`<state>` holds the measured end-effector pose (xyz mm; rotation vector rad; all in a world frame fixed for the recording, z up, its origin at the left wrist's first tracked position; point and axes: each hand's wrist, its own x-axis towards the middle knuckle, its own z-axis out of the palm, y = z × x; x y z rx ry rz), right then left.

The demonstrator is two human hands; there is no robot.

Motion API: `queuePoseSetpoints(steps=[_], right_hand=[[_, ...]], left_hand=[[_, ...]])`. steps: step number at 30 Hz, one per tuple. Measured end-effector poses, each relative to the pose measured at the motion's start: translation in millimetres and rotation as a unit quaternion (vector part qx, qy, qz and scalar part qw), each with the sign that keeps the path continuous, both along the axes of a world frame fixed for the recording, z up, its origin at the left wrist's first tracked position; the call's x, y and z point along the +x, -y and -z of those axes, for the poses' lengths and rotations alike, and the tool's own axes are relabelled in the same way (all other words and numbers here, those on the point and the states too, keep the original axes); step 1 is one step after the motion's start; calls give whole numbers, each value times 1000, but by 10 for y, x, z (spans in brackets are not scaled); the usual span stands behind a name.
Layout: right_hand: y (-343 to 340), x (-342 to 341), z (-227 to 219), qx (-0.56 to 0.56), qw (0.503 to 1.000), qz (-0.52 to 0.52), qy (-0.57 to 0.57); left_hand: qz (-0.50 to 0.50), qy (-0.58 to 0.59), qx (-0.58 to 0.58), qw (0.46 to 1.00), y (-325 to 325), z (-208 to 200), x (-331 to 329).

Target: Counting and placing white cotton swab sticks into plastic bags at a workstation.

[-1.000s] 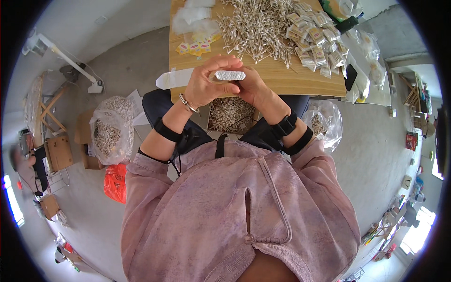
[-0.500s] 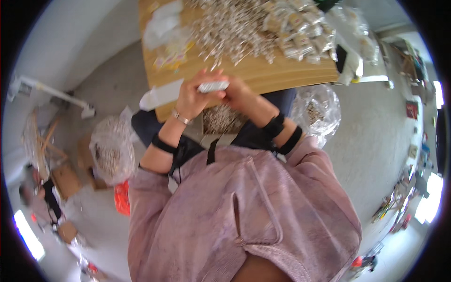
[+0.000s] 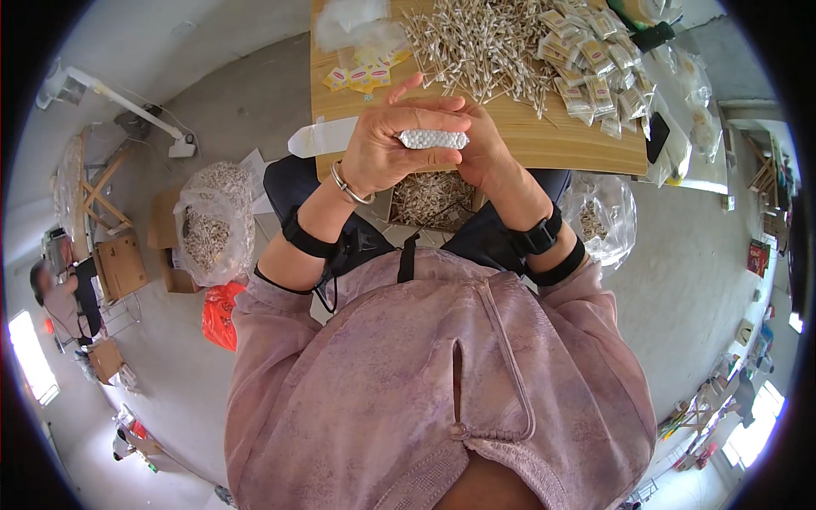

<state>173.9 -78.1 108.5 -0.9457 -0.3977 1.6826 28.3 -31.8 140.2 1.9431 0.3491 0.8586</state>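
My left hand [image 3: 387, 144] and my right hand [image 3: 484, 144] are raised together above the near edge of a wooden table [image 3: 561, 149]. Between them they grip a tight bundle of white cotton swabs [image 3: 433, 138], held level with its tips facing up. My left thumb lies under the bundle and the fingers curl over it. A large loose heap of cotton swabs [image 3: 484, 47] covers the table just beyond my hands.
Packed swab packets [image 3: 595, 64] lie at the table's right, small yellow labels [image 3: 365, 75] and clear plastic bags [image 3: 348, 21] at its left. A box of swabs [image 3: 429, 195] sits on my lap. Bags of swabs stand on the floor left [image 3: 212, 225] and right [image 3: 599, 212]. Another person [image 3: 55, 297] is far left.
My hands stayed together on the bundle and shifted a little nearer the table edge; my head tilted, so the view swung left and back.
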Motion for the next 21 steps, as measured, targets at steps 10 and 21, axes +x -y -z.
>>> queuePoseSetpoints(steps=[10, 21], right_hand=[[18, 17, -49, -77, 992, 12, 97], [-46, 59, -10, -77, 994, 15, 79]], left_hand=[[37, 10, -28, 999, -95, 83, -33], [3, 36, -100, 994, -121, 47, 42]])
